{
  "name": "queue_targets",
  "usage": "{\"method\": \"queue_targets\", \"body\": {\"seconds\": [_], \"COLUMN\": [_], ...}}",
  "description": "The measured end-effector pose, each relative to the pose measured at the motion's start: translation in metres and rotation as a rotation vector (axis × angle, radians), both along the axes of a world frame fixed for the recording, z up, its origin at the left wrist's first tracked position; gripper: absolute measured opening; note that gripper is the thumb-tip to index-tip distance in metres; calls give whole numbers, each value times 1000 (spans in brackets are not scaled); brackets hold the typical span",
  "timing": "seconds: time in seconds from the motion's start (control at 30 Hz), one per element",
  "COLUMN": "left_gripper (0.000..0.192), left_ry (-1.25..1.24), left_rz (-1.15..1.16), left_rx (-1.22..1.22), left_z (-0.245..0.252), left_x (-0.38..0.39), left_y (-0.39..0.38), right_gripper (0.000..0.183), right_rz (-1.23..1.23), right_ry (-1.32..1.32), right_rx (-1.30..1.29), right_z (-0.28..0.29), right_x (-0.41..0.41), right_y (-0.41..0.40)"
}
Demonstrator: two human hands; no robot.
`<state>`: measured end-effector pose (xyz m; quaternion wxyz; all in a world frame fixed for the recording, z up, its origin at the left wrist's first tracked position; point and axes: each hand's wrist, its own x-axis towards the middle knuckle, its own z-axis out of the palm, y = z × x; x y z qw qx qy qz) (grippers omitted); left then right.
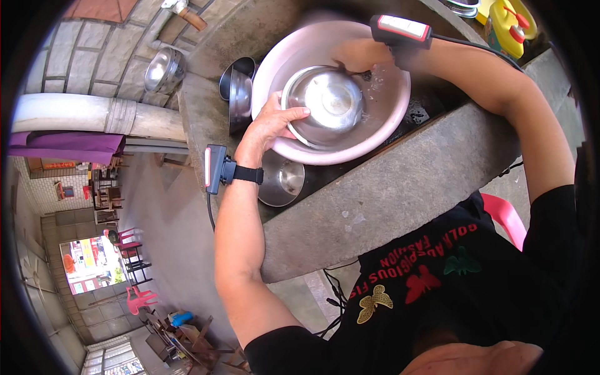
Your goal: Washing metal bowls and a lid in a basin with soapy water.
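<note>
A stainless steel bowl (333,101) is tilted inside a large pink plastic basin (396,110) that holds cloudy water. My left hand (276,117) grips the bowl's rim at its left side, with the thumb over the edge. My right hand (363,55) is inside the basin near the bowl's upper right edge; it is blurred and partly in the water, and whether it holds anything cannot be made out. Dark matter shows near its fingers. Each wrist wears a strapped device with a cable.
The basin stands in a concrete sink with a thick front ledge (389,187). Metal bowls (240,101) stand left of it, and another metal bowl (283,180) lies below its rim. A metal bowl (164,70) sits by the brick wall. A yellow jug (504,33) stands at upper right.
</note>
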<state>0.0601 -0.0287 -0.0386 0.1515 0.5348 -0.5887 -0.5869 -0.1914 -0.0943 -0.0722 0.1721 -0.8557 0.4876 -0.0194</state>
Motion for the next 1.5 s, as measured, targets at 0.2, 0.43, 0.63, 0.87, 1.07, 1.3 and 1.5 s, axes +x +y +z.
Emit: {"method": "queue_targets", "body": {"seconds": [0.2, 0.43, 0.63, 0.87, 1.07, 1.3, 1.5], "left_gripper": [91, 99, 109, 109, 107, 91, 109], "left_ry": [-153, -215, -264, -278, -293, -224, -287], "left_rz": [76, 39, -36, -24, -27, 16, -159], "left_rx": [11, 108, 13, 2, -96, -233, -8], "left_z": [6, 3, 5, -6, -10, -17, -11], "left_x": [-19, -25, -34, -29, -36, -39, -37], "left_y": [5, 2, 8, 7, 5, 13, 6], "right_gripper": [36, 35, 28, 24, 23, 18, 23], "right_rz": [289, 198, 387, 439, 212, -57, 495], "right_ry": [85, -43, -258, -180, -216, -384, -239], "right_rx": [-84, -147, -291, -420, -240, 112, -465], "right_z": [63, 27, 17, 27, 11, 16, 26], "right_x": [40, 11, 18, 35, 14, 15, 28], "right_y": [91, 40, 41, 58, 22, 18, 52]}}
